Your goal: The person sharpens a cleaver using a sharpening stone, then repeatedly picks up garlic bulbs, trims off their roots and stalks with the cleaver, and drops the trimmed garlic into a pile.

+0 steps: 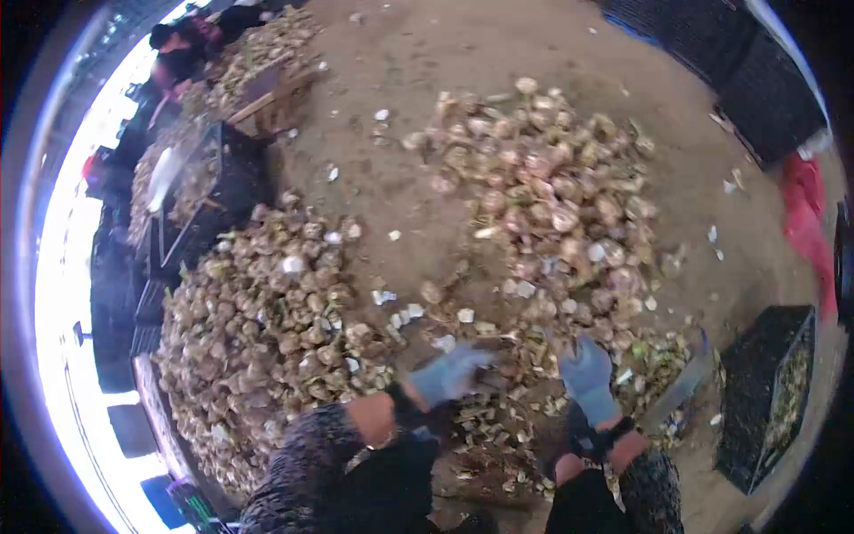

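My left hand (pixel 449 375), in a light blue glove, is smeared by motion over the ground between two heaps of garlic. Its fingers are too blurred to tell what they hold. My right hand (pixel 588 378), gloved the same way, has its fingers curled in at the near edge of the right garlic heap (pixel 556 191). Anything in its grip is too small to make out. The left garlic heap (pixel 267 316) spreads beside my left forearm. Cut stem pieces (pixel 498 423) lie scattered on the soil between my legs.
A black crate (pixel 756 400) stands at the right, with garlic scraps visible inside. More black crates (pixel 245 169) stand at the left, and others (pixel 752 84) at the upper right. Red cloth (pixel 808 227) lies along the right edge. Another person (pixel 182 58) is at the upper left.
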`<state>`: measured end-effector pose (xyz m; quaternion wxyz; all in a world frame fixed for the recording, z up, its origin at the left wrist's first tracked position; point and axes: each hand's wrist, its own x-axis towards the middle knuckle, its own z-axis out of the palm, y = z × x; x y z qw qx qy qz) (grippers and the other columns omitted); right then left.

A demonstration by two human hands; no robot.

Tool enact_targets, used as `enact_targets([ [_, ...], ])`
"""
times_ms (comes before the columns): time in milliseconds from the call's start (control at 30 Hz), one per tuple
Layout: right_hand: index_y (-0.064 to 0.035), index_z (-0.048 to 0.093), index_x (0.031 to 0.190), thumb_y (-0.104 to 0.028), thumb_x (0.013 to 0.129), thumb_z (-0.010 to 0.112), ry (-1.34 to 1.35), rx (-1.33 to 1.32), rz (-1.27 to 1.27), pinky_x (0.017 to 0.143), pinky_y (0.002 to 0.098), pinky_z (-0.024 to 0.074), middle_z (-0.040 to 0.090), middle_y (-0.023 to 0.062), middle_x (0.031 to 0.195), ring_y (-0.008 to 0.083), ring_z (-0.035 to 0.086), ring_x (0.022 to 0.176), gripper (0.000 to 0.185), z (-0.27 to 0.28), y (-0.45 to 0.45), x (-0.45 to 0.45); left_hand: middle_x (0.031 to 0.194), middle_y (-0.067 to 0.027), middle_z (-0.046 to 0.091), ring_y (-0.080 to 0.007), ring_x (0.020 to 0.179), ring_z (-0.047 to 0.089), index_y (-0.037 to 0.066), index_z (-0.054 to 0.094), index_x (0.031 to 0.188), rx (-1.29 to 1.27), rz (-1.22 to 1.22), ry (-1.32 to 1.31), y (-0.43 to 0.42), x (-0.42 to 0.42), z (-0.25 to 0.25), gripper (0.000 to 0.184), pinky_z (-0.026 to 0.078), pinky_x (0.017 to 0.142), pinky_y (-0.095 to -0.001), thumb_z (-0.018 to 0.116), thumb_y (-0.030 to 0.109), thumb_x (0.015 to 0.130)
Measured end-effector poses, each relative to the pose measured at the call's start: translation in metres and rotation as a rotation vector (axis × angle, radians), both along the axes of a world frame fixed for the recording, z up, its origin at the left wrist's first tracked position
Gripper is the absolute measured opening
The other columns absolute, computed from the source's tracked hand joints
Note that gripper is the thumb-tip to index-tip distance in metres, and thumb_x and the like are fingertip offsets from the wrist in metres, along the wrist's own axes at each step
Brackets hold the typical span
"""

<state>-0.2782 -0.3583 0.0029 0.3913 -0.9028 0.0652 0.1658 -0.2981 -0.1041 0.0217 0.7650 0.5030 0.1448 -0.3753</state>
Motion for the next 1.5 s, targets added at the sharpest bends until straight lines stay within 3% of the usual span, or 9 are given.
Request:
enact_targets([
  [200,-0.0020,0.057,0.079,-0.024,0.072,0.067,0.056,0.251,0.112,0.054,0.0309,0.0410,0.051,0.0120,0.065,0.0235,0.050,0.057,0.025,0.020,0.029,-0.040,0.112,-0.0025,0.061,-0.0188,0.085,0.061,0.015,0.049,0.123,-0.647,0.322,0.554,-0.030,0.016,-0.029,0.033,0.055,0.074,-0.0355,0.052,0.012,0.090],
  [467,-0.0087,0.059,0.085,-0.024,0.066,0.063,-0.214,-0.046,0.319,0.059,0.0419,0.0475,0.059,0.0122,0.077,0.0331,0.060,0.069,0.024,0.047,0.019,-0.022,0.121,-0.0160,0.053,-0.0248,0.101,0.060,0.004,0.035,0.130,0.153,-0.005,-0.229,-0.002,-0.012,-0.041,0.053,0.053,0.084,-0.0384,0.060,0.002,0.084],
  [567,-0.0093,0.059,0.079,-0.019,0.061,0.066,-0.314,-0.141,0.540,0.054,0.0406,0.0465,0.057,0.0103,0.069,0.0333,0.059,0.063,0.021,0.053,0.023,-0.021,0.111,-0.0195,0.058,-0.0240,0.096,0.062,0.005,0.029,0.132,-0.462,0.243,0.122,-0.008,-0.014,-0.020,0.050,0.055,0.081,-0.0352,0.053,0.003,0.089],
  [733,-0.0113,0.058,0.081,-0.020,0.062,0.067,-0.347,-0.111,0.600,0.053,0.0399,0.0469,0.058,0.0079,0.076,0.0301,0.060,0.062,0.023,0.065,0.032,-0.026,0.115,-0.0234,0.056,-0.0283,0.102,0.060,0.006,0.027,0.136,-0.094,0.114,0.105,-0.020,-0.012,0.014,0.052,0.053,0.085,-0.0352,0.052,0.003,0.090],
  [833,-0.0114,0.057,0.083,-0.021,0.062,0.067,-0.347,-0.070,0.591,0.053,0.0407,0.0469,0.057,0.0084,0.076,0.0302,0.060,0.062,0.025,0.062,0.031,-0.027,0.113,-0.0219,0.058,-0.0267,0.101,0.061,0.002,0.031,0.132,-0.702,0.288,0.189,-0.021,-0.018,-0.004,0.047,0.054,0.083,-0.0340,0.052,0.004,0.090],
  [933,-0.0116,0.058,0.084,-0.021,0.063,0.067,-0.281,-0.061,0.625,0.054,0.0410,0.0472,0.058,0.0086,0.077,0.0305,0.061,0.063,0.025,0.062,0.030,-0.029,0.109,-0.0193,0.061,-0.0252,0.099,0.062,-0.002,0.034,0.128,0.574,-0.328,-0.471,-0.017,-0.023,-0.028,0.047,0.053,0.083,-0.0330,0.057,0.007,0.088],
  [1033,-0.0115,0.059,0.084,-0.022,0.064,0.067,-0.141,-0.190,0.704,0.056,0.0420,0.0479,0.059,0.0089,0.077,0.0307,0.061,0.066,0.024,0.060,0.028,-0.022,0.099,-0.0137,0.065,-0.0216,0.091,0.064,0.000,0.045,0.118,-0.299,0.158,0.436,-0.022,-0.030,-0.038,0.043,0.053,0.079,-0.0318,0.066,0.015,0.083],
  [1267,-0.0092,0.062,0.083,-0.018,0.069,0.060,0.097,-0.487,0.321,0.067,0.0439,0.0499,0.065,0.0144,0.080,0.0341,0.063,0.074,0.017,-0.004,-0.056,0.004,0.091,-0.0073,0.064,-0.0123,0.083,0.059,0.002,0.054,0.109,0.434,-0.160,-0.767,-0.038,-0.011,0.096,0.053,0.048,0.076,-0.0289,0.079,0.018,0.065],
  [1500,-0.0064,0.059,0.079,-0.021,0.068,0.061,-0.218,-0.023,0.266,0.062,0.0413,0.0462,0.059,0.0154,0.073,0.0360,0.058,0.068,0.019,0.050,-0.017,0.003,0.097,-0.0115,0.062,-0.0291,0.078,0.064,0.012,0.056,0.111,0.949,-0.506,-0.951,-0.032,0.001,0.048,0.050,0.051,0.068,-0.0393,0.073,0.022,0.065],
])
